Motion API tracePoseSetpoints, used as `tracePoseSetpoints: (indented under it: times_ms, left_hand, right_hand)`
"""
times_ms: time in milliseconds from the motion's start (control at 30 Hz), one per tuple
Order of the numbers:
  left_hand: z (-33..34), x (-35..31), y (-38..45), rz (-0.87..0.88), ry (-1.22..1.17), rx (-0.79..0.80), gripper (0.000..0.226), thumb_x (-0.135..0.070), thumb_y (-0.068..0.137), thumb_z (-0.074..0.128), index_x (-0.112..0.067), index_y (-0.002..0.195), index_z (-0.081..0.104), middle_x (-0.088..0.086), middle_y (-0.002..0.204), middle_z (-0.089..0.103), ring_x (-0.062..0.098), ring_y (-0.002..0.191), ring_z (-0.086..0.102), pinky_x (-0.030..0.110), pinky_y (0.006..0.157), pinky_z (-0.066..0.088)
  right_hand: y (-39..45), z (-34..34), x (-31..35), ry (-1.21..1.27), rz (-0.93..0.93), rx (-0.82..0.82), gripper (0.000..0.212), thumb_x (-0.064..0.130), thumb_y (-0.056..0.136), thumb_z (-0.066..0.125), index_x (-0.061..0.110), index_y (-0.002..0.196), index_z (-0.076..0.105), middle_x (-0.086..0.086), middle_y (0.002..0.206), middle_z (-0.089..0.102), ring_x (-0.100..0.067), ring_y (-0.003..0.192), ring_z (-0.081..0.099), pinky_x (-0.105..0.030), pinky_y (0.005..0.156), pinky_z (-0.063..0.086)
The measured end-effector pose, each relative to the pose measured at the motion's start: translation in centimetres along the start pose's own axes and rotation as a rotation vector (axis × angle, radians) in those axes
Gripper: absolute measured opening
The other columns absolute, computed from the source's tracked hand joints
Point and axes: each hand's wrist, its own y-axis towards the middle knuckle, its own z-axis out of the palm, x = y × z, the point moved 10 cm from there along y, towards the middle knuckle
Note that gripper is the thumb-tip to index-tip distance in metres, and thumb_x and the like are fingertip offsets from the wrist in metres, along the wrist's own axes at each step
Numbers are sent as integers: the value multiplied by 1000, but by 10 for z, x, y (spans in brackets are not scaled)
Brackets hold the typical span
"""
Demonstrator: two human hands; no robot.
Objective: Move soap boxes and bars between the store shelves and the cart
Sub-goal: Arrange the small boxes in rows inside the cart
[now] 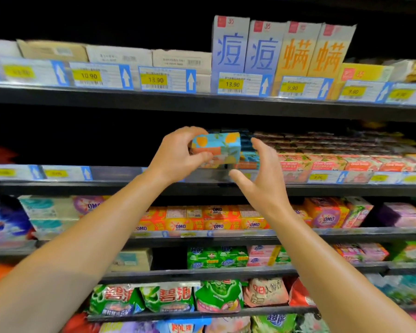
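Right hand (262, 179), nearest the camera, is spread wide and holds nothing, its fingertips just beside the box's right end. Left hand (180, 152) pinches the left end of the soap box (220, 146), thumb beneath and fingers above. Box is held above the shelf (120, 174) lip, long axis left to right, printed face toward the viewer. Beyond it lie stacked boxes (250, 159).

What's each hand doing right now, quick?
Left hand: grips a small blue cardboard soap box with orange fruit print.
Right hand: open, fingers spread, holding nothing.
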Motion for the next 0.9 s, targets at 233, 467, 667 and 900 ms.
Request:
tracePoseSetpoints:
  times_ms: [233,467,667,900]
  left_hand:
    - [28,43,18,-186,265,197,53,-31,86,72,-18,135,57,6,132,57,23,117,56,35,96,48]
    - [38,45,15,-247,356,159,41,-32,85,72,-31,125,62,4,131,48,24,111,54,34,90,49]
    - [38,43,17,-217,316,155,37,-30,83,74,-24,119,66,-1,123,61,18,108,58,34,91,51]
    - [42,71,13,-362,391,267,63,-56,82,70,-20,132,55,1,124,63,19,107,61,29,81,48]
  right_hand:
    - [-11,13,-20,-292,10,76,71,45,89,65,20,148,35,2,148,38,-20,138,28,-43,117,29]
    - [-13,16,-22,-378,-27,79,70,46,88,65,18,146,38,0,150,37,-23,141,26,-43,118,26]
    - [-14,20,-21,-420,-27,76,70,47,88,64,18,147,38,-1,151,36,-24,143,23,-44,119,24]
    - [-13,20,-21,-423,-3,52,68,46,89,63,18,146,39,-1,151,37,-24,143,23,-45,119,24]
